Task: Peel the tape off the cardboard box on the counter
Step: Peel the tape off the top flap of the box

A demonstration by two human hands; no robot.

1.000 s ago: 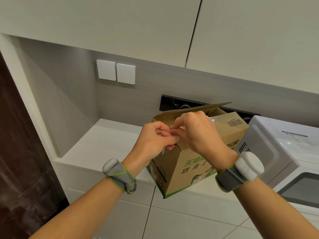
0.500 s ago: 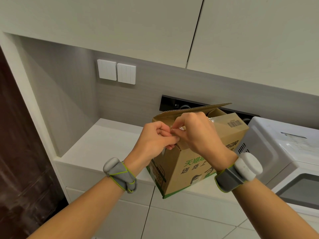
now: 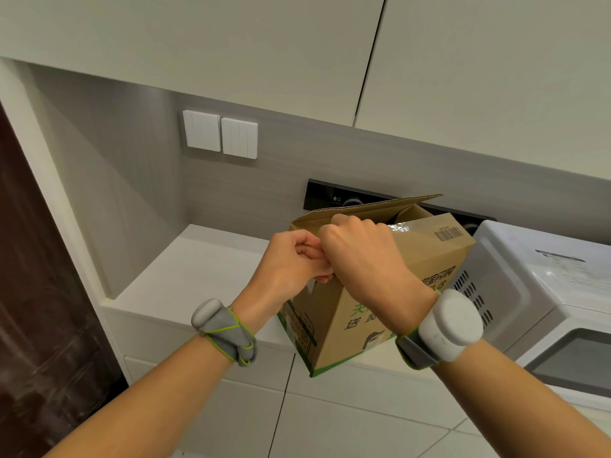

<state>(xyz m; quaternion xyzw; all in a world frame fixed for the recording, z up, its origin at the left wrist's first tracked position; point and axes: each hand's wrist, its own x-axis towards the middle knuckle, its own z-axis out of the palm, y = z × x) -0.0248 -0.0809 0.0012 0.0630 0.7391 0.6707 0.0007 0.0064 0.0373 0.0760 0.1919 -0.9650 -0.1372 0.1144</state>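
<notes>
I see the cardboard box (image 3: 347,312) on the white counter (image 3: 198,269), one corner toward me, green Chinese print below my hands and a barcode label (image 3: 449,233) beyond them. My left hand (image 3: 291,269) and right hand (image 3: 363,256) pinch together at its near top corner; clear tape (image 3: 398,228) glints just beyond, though I cannot tell what they grip.

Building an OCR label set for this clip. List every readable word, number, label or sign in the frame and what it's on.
Cardboard box side, green print: "天" and "送" legible; the other characters are cut off by the right hand and wrist.
Box upper edge, dark print: Chinese characters, too blurred to read.
Box top, barcode label: bars only, digits too small.
Black wall panel: small white icon and text, unreadable.
Microwave top sticker: fine print, unreadable.
</notes>
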